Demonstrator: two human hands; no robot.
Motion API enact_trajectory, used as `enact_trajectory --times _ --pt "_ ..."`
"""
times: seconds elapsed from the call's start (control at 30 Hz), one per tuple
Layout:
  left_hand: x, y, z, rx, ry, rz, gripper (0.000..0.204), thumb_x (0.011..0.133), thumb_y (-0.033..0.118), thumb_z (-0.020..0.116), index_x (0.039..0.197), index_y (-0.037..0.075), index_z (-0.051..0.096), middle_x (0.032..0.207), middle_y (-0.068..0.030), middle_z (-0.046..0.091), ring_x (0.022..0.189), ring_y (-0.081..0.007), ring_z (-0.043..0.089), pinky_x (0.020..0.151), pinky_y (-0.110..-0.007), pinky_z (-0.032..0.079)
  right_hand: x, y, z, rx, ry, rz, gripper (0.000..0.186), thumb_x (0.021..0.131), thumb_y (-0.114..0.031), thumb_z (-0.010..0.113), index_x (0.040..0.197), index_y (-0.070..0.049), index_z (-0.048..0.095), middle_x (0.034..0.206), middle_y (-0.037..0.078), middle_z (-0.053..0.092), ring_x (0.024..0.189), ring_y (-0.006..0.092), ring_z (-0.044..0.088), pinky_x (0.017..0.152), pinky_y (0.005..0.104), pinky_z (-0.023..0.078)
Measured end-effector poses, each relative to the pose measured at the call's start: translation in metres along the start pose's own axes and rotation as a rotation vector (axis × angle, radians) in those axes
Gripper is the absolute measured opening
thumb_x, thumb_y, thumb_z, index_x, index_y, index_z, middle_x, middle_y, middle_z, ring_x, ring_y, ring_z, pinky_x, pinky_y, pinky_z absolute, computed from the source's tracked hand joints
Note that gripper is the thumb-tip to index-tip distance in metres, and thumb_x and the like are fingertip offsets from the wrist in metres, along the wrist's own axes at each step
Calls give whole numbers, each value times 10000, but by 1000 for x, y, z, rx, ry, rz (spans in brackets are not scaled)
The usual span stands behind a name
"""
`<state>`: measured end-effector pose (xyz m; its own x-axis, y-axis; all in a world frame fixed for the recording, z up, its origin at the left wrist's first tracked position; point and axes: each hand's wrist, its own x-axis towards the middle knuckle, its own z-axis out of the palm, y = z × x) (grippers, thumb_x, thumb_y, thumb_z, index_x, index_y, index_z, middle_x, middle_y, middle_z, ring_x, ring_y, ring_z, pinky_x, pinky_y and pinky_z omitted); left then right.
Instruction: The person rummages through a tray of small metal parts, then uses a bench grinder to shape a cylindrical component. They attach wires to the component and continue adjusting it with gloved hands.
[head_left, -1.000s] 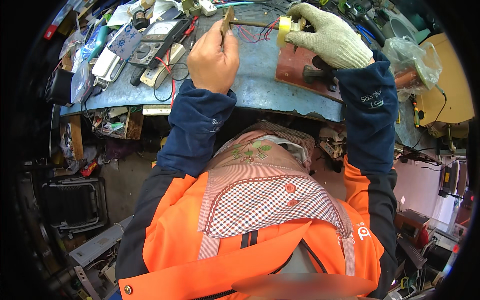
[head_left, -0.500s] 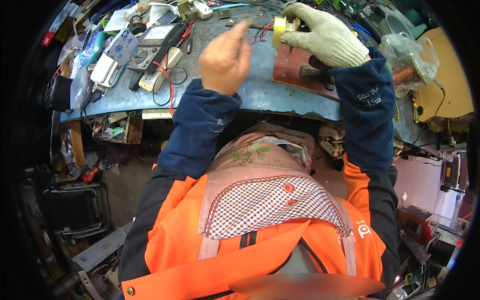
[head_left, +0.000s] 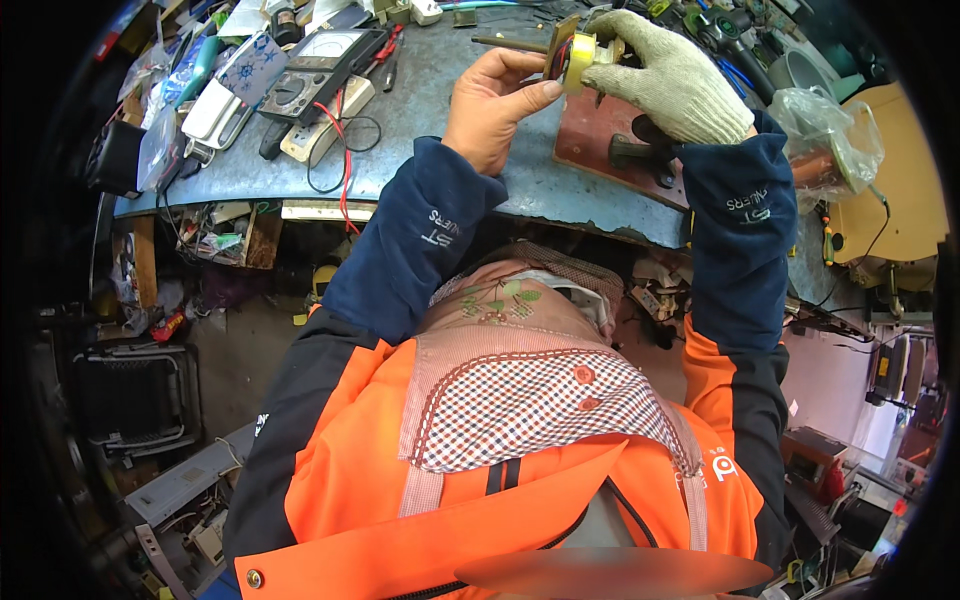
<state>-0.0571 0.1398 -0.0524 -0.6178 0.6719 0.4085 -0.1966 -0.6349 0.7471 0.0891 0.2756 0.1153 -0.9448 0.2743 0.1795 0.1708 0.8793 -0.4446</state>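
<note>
In my right hand (head_left: pixel 670 80), which wears a pale knitted glove, is a small motor-like part with a yellow taped winding (head_left: pixel 578 62) and a long thin shaft (head_left: pixel 510 45) pointing left. My bare left hand (head_left: pixel 495 108) meets it from the left, its thumb and fingers closing on the lower edge of a thin brown plate (head_left: pixel 562 46). Thin red wires lie between plate and winding. The fingertips behind the plate are partly hidden. Below my right hand is a reddish-brown board (head_left: pixel 590 140) with a dark metal fitting (head_left: pixel 640 150) on it.
On the blue-topped bench (head_left: pixel 430 100), an analog multimeter (head_left: pixel 305 85) with red and black leads stands to the left beside a power strip (head_left: pixel 325 125). A clear plastic bag (head_left: pixel 830 130) lies at the right. Tools and scraps crowd the far edge.
My left hand has moved right to the yellow-wound part and closed on the brown plate, which now stands up beside the winding. My right hand keeps its hold.
</note>
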Motion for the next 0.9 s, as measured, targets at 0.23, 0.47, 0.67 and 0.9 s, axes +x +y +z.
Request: enact_trajectory --times 0.23,0.47,0.67,0.9 --pt "13 -9 -6 -49 -54 -25 434 883 -55 849 1272 32 678 1254 -95 746 1182 -199 697 1036 -367 578 1 1 1 -1 1 4 462 936 -357 762 1228 -11 672 971 211 743 901 350 749 799 413 571" --pt "20 1 -17 -356 -129 -151 470 947 2 792 1392 -1 639 1358 -114 712 1263 -219 666 1138 -394 503 2 0 1 4 -6 -18 455 947 -369 757 1219 -14 675 969 206 739 891 344 746 798 410 569" --pt "19 -2 -8 -156 -175 -101 448 988 120 771 1400 -3 645 1339 -117 718 1284 -214 648 1161 -392 470 -5 -22 -9 70 -50 113 440 953 -367 753 1209 -17 679 970 200 741 880 338 742 796 408 569" --pt "30 3 -12 -109 -226 -171 581 931 56 818 1464 -3 594 1326 -120 707 1264 -221 665 1150 -396 498 -1 5 4 31 36 -54 448 945 -348 753 1234 -13 682 999 212 748 921 351 752 820 412 575"
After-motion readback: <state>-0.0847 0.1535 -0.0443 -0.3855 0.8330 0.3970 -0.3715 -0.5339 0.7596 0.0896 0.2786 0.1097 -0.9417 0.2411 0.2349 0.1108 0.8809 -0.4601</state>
